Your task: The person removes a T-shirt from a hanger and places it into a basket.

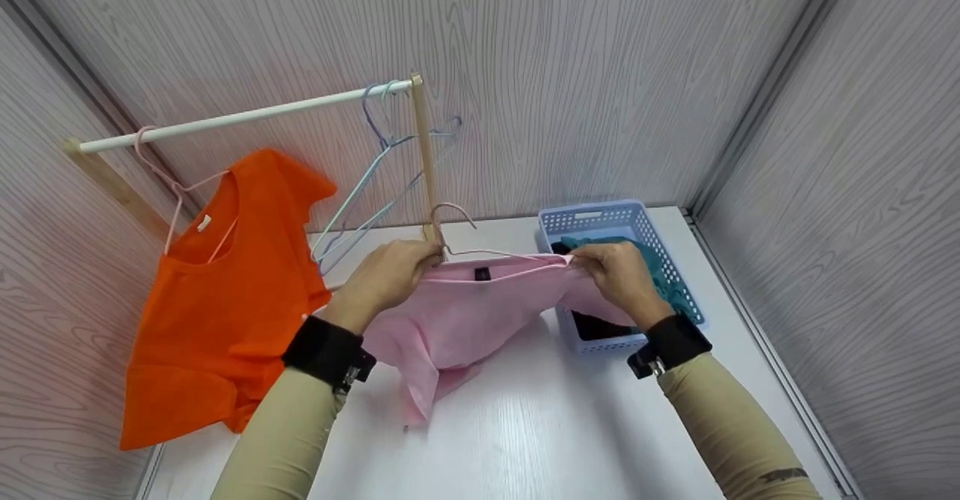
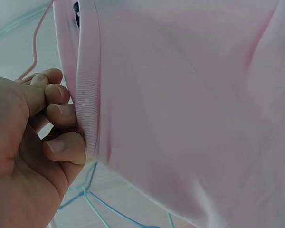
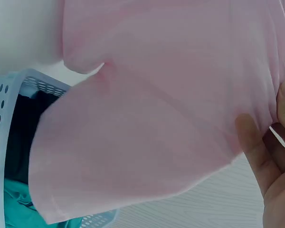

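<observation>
A pink T-shirt [image 1: 480, 316] hangs between both hands, its neckline stretched across and a dark label showing inside. My left hand [image 1: 394, 271] has its fingers curled at the left end of the ribbed collar, gripping the shirt and a pink clothes hanger [image 1: 453, 205]. The hanger's hook rises above that hand, and its wire arm runs right into the neckline. At the right end of the collar, my right hand [image 1: 619, 275] pinches the fabric between thumb and fingers. In the right wrist view a sleeve of the shirt [image 3: 118, 152] droops in front of the basket.
On the left, an orange top [image 1: 225, 320] hangs from a rack with a white bar [image 1: 255, 115]. Blue and green hangers [image 1: 367, 176] hang at the bar's right end. A blue perforated basket [image 1: 551, 222] holds teal clothing [image 1: 667, 282] and dark clothing. Panels enclose the white table [image 1: 517, 440].
</observation>
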Demonstrator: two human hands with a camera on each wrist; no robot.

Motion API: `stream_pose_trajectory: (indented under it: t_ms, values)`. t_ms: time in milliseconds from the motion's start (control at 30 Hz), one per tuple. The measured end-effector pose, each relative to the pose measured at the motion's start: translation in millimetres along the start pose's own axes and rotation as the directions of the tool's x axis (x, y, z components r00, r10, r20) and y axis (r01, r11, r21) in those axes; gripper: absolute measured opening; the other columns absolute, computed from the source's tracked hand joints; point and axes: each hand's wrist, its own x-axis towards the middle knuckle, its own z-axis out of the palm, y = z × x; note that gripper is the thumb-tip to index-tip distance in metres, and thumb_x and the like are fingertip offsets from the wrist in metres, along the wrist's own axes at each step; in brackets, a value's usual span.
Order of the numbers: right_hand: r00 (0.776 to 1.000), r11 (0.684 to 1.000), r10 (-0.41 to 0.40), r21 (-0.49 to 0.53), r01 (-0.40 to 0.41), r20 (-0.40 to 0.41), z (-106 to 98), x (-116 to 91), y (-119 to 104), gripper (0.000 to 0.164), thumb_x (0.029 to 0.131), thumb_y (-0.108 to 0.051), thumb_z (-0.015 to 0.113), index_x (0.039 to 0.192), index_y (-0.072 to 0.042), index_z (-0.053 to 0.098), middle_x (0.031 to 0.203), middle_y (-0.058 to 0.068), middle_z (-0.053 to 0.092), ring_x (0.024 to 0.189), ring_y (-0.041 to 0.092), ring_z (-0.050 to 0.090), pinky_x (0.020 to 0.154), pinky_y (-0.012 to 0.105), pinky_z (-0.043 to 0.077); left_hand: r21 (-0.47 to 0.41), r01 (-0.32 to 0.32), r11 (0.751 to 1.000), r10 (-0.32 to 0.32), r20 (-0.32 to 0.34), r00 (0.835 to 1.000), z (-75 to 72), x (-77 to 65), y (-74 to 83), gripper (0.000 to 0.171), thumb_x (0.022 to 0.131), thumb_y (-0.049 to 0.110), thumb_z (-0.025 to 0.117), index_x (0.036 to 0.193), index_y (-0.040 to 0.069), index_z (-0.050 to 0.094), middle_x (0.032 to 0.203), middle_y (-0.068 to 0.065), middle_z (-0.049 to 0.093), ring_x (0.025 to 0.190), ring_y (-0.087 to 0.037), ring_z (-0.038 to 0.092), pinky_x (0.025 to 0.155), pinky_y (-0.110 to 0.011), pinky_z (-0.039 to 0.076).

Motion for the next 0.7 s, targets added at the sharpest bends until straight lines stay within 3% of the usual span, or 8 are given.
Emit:
stream_pose_trajectory:
  t_ms: [267, 500, 700]
  values:
    - [0.998, 0.998, -0.043, 0.056, 0.041, 0.035, 0, -3, 6, 0.014, 0.088, 0.001, 0.067, 0.094, -0.005, 0.078, 0.092, 0.009, 0.076, 0.081, 0.02, 0.073, 0.068, 0.033, 0.059, -0.05, -0.017, 0.999, 0.016, -0.014, 1.0, -4.6, -10.7, -10.3, 0.015, 0.099, 0.019, 0.054, 0.109, 0.015, 0.066, 0.098, -0.006, 0.07, 0.093, -0.026, 0.065, 0.093, -0.043, 0.053]
    - [0.991, 0.989, -0.096, 0.123, 0.085, 0.09, -1, -2, 0, 0.012, 0.091, -0.005, 0.066, 0.095, -0.006, 0.077, 0.092, 0.007, 0.076, 0.079, 0.017, 0.07, 0.069, 0.035, 0.059, -0.037, -0.004, 0.999, 0.003, -0.027, 1.0, -8.6, -13.5, -12.8, 0.019, 0.1, 0.018, 0.053, 0.114, 0.015, 0.065, 0.108, -0.006, 0.071, 0.103, -0.027, 0.066, 0.098, -0.044, 0.051]
    - [0.975, 0.979, -0.116, 0.184, 0.081, 0.187, 0, -6, -1, 0.014, 0.091, -0.009, 0.066, 0.102, -0.008, 0.076, 0.098, 0.006, 0.075, 0.087, 0.018, 0.069, 0.077, 0.037, 0.058, -0.002, 0.006, 1.0, -0.006, -0.058, 0.998, -8.8, -13.6, -14.8, 0.013, 0.1, 0.017, 0.054, 0.106, 0.013, 0.065, 0.096, -0.008, 0.068, 0.092, -0.027, 0.063, 0.092, -0.044, 0.053]
